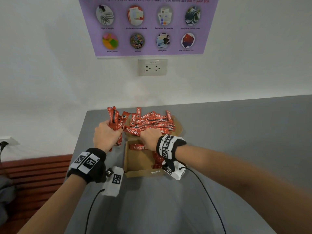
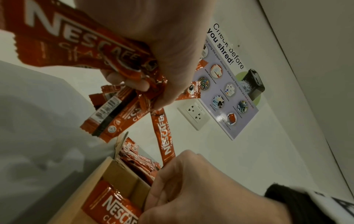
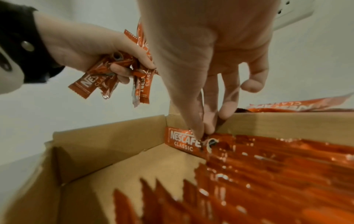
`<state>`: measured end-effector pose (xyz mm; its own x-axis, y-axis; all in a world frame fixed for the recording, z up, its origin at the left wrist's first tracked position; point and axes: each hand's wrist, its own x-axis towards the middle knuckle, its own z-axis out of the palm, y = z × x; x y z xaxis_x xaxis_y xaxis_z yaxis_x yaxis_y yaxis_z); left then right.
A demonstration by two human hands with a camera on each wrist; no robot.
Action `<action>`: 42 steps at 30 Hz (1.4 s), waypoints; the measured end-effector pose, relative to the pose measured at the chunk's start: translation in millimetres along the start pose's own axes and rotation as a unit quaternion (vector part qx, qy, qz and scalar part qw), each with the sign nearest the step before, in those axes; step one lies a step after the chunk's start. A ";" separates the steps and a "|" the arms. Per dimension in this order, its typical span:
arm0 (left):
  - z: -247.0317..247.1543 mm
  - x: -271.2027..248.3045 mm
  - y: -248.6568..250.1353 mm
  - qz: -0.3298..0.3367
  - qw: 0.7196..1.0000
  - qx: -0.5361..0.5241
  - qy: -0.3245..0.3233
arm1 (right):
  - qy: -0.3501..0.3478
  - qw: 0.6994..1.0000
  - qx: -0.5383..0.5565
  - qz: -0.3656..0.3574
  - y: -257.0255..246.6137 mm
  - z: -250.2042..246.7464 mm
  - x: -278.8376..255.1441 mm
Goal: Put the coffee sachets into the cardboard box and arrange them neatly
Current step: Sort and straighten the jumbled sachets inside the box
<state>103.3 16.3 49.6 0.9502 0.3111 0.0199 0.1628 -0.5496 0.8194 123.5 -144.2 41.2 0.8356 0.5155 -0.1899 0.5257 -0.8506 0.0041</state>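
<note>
Sachets fill the left hand (image 1: 105, 134), whose fingers (image 3: 122, 71) are curled round a loose bundle (image 1: 116, 122) held above the surface (image 1: 236, 132) at ten o'clock of the box (image 1: 135, 166). At the box's twelve o'clock wall, the right hand (image 1: 149, 138) pinches one sachet (image 3: 182, 139) between its fingertips, setting it down. A row (image 3: 268, 174) already lies flat inside at three o'clock. A heap (image 1: 152, 122) at twelve o'clock is still unsorted, so the task looks under halfway.
</note>
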 end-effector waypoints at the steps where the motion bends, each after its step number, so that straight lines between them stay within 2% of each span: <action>1: 0.7 0.7 -0.8 0.000 1.000 0.002 0.000 | -0.002 1.000 -0.003 0.001 0.1 -0.2 0.8; 13: 5.9 -1.8 -3.8 -0.007 1.000 0.011 -0.021 | -0.009 1.000 0.024 0.011 7.7 0.6 0.9; 26: 5.4 -9.6 -2.7 -0.006 0.999 0.025 -0.043 | 0.024 0.999 0.033 0.031 16.0 11.3 3.4; 35: 6.4 -13.7 -3.9 -0.009 0.998 0.022 -0.058 | 0.013 0.998 0.036 0.040 23.6 7.8 1.5; 37: 6.4 -13.6 -4.5 -0.008 0.998 0.016 -0.059 | 0.027 0.996 0.077 0.029 27.4 4.7 1.4; 40: 7.3 -16.1 -4.5 0.004 0.997 0.001 -0.071 | 0.069 0.971 0.227 -0.016 30.2 -4.2 3.1; 42: 9.9 -17.1 -3.1 0.017 0.997 0.000 -0.079 | 0.054 0.959 0.274 -0.049 25.4 -9.6 2.9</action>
<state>89.2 5.0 41.1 0.9851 0.1666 -0.0416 0.1289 -0.5575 0.8201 140.9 -163.3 50.2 0.8136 0.5783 -0.0597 0.4649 -0.7089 -0.5304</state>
